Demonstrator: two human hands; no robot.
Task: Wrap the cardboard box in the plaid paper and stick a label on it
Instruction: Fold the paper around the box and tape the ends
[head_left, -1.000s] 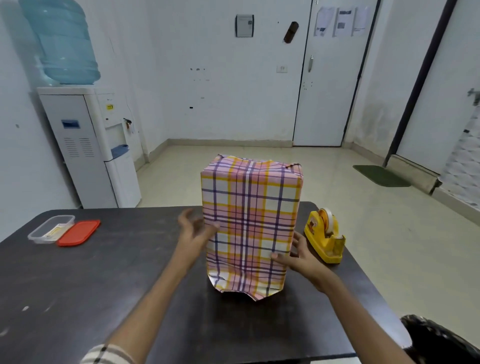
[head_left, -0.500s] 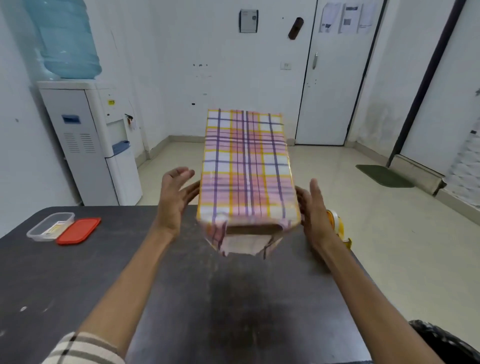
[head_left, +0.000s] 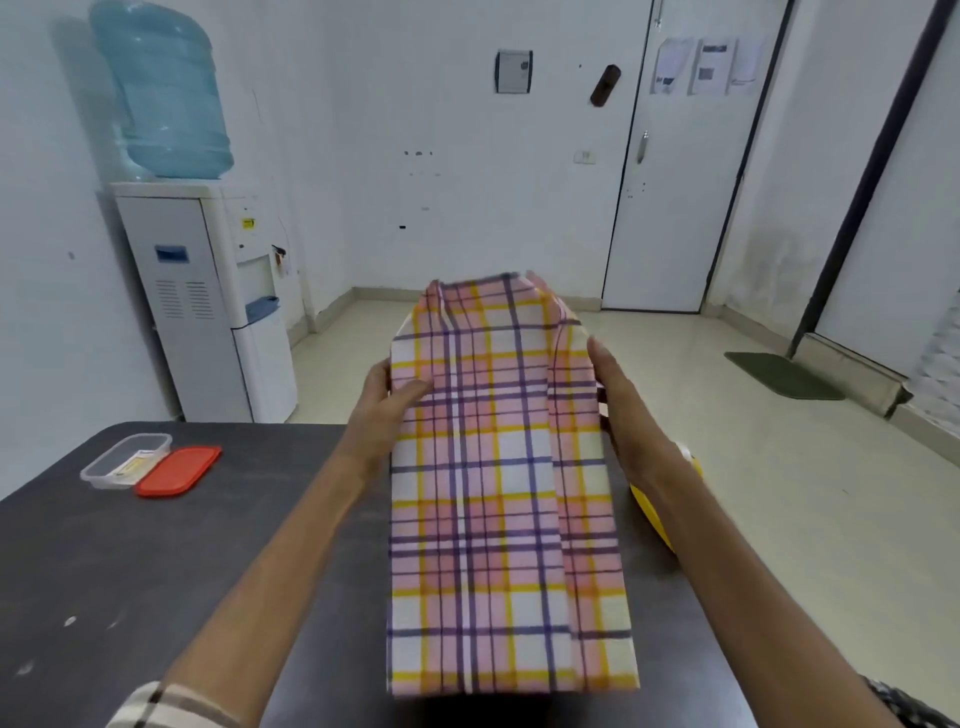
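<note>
Centre frame, the box (head_left: 498, 493) lies lengthwise away from the camera, fully covered in plaid paper (head_left: 511, 597), its far end showing loose folded flaps. It sits between both hands, which clasp its far half. The left hand (head_left: 376, 415) grips the left edge, thumb curled over the top face, its fingers hidden behind the box. The right hand (head_left: 626, 415) presses flat against the right side, fingers straight. Whether the box rests on the dark table (head_left: 130, 571) I cannot tell. A yellow tape dispenser (head_left: 655, 519) peeks out behind the right forearm. At middle left lie a clear container (head_left: 124, 460) and a red lid (head_left: 179, 470), touching.
</note>
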